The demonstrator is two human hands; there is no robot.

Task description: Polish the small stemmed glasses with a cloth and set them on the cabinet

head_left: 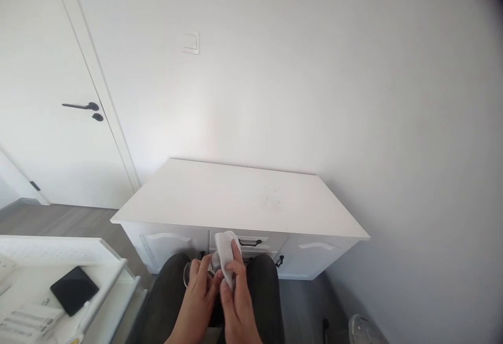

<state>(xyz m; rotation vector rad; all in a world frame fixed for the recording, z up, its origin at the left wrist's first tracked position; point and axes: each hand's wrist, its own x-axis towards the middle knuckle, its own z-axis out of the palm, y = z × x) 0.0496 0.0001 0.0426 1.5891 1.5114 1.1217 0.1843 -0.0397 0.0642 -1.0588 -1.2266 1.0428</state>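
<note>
White cloth [225, 252] is gripped in the right hand [238, 294]. A clear, rounded object [186, 276] is pinched by the left hand [199, 287], apparently steadied beside the cloth.

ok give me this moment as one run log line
left hand: holds clear round-edged item | right hand: holds white cloth or tissue | white cabinet: beyond hands, grey marks on top | door: looks shut

White wall [353, 71] bears one switch [191, 43]; white door [35, 71], black handle [80, 106]; white cabinet [220, 189] stands alongside; grey floor [74, 219].
</note>
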